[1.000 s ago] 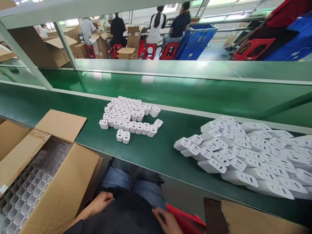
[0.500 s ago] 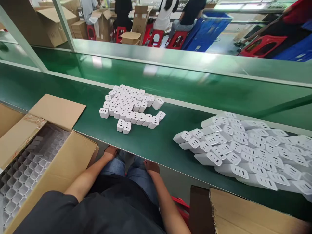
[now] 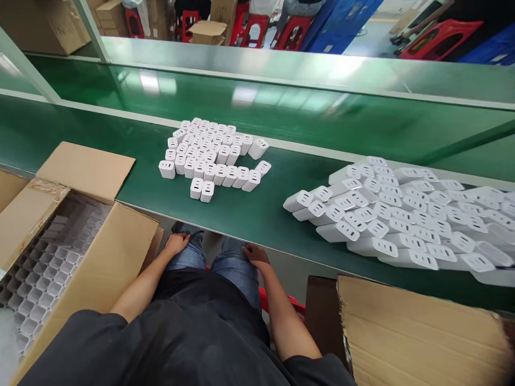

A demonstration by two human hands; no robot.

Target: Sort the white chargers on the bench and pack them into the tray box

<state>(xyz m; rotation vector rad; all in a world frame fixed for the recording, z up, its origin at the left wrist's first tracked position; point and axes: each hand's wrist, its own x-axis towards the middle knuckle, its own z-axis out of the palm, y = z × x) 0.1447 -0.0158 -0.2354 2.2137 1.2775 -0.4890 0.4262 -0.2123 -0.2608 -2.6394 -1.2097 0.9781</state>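
My left hand [image 3: 177, 244] lies on my left thigh with its fingers resting over the jeans, holding nothing. On the other thigh rests my right hand [image 3: 256, 254], its fingers also laid loosely on the cloth and empty. Both hands are below the near edge of the green bench [image 3: 249, 217]. Above them on the bench stands a cluster of white charger blocks [image 3: 209, 155], packed in rows with port slots facing up. Two charger blocks [image 3: 201, 190] stand side by side at the front of that cluster. A larger group of white charger blocks [image 3: 406, 214] leans together at the right.
To my left an open carton [image 3: 116, 268] holds a clear plastic tray [image 3: 44, 279] with many cells. Another carton [image 3: 410, 327] is at the lower right. Behind the bench rise a metal post [image 3: 92, 29], red stools [image 3: 293, 33], a blue bin [image 3: 346, 24] and seated people.
The camera view has tipped downward, so the bench and chargers appear higher and more of my hands and thighs shows. Both hands stay on my thighs, and the chargers keep their arrangement.
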